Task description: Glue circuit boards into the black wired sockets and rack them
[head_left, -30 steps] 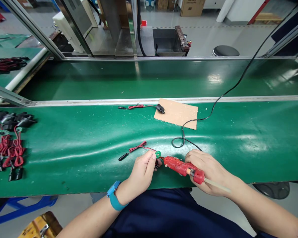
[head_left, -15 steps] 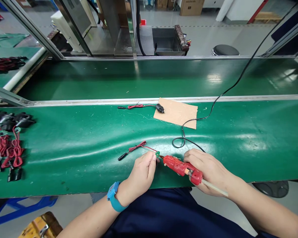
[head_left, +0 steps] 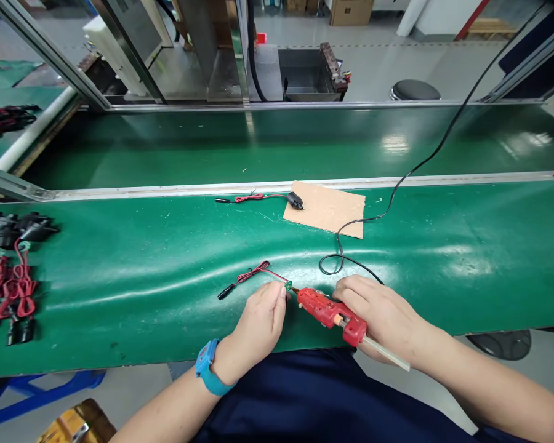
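Observation:
My right hand (head_left: 373, 307) is wrapped round a red hot glue gun (head_left: 321, 307), with a pale glue stick (head_left: 388, 354) poking out of its back end. The gun's nozzle points left and meets, or nearly meets, a small green piece (head_left: 289, 285). Pinched in the fingertips of my left hand (head_left: 261, 314) is that green piece; whatever lies beneath it is mostly hidden by the fingers. From it a red and black wire (head_left: 257, 269), tied in a bundle, runs left to a black connector (head_left: 226, 291) lying on the green mat (head_left: 143, 314).
A cardboard piece (head_left: 327, 212) lies farther back, with a black socket-like part (head_left: 295, 200) and its wire on its left edge. Several similar wired parts (head_left: 16, 277) are heaped at the left. The gun's black cord (head_left: 415, 169) loops across the mat. A metal rail (head_left: 175, 189) crosses behind.
The glue gun and my right hand have shifted slightly left, its back end swinging a little. My left hand keeps its pinch on the green piece. The whole view has shifted slightly.

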Tool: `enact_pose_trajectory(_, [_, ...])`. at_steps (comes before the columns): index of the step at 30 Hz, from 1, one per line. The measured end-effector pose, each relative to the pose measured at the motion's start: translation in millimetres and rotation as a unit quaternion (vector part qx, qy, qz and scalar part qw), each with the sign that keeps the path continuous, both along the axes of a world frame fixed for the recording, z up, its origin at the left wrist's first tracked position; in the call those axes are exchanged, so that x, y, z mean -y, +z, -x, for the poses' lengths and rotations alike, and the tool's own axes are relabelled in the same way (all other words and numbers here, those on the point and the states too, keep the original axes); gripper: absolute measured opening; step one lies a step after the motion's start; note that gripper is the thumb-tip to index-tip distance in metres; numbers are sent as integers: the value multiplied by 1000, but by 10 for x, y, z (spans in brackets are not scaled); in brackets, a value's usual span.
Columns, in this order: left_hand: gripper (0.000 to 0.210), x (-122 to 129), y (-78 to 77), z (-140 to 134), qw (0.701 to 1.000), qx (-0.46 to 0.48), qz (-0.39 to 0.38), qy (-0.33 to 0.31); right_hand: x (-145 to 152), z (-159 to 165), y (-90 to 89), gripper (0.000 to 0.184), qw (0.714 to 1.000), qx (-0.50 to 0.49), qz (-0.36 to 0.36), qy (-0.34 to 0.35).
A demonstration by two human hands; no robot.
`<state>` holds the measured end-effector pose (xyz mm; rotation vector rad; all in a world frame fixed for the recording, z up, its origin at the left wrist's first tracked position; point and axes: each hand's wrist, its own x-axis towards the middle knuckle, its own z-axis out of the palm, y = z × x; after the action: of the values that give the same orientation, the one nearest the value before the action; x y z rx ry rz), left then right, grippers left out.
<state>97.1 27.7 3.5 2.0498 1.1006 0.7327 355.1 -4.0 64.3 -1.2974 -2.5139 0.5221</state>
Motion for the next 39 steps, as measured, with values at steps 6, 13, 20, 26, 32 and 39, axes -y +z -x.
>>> enact_pose_trajectory(6, [22, -7, -9, 22, 998, -42, -46, -22, -9, 21, -9, 17, 1000, 8, -6, -10])
enact_pose_trajectory(13, [21, -4, -76, 41, 999, -43, -28, -17, -4, 43, -13, 18, 998, -38, -31, -35])
enact_pose_trajectory(20, [31, 90, 5, 141, 986, 45, 159, -24, -612, -660, -380, 13, 946, 57, -182, -264])
enact_pose_trajectory(26, [38, 190, 205, 263, 949, 150, 276, -7, -926, -994, -424, 9, 930, 80, -209, -290])
enact_pose_trajectory(32, [39, 266, 269, 408, 938, 163, 307, 3, -625, 174, -72, 36, 993, -118, -9, -11])
enact_pose_trajectory(39, [41, 311, 435, 555, 932, 160, 325, -9, -499, 936, -170, 15, 922, -308, 145, 185])
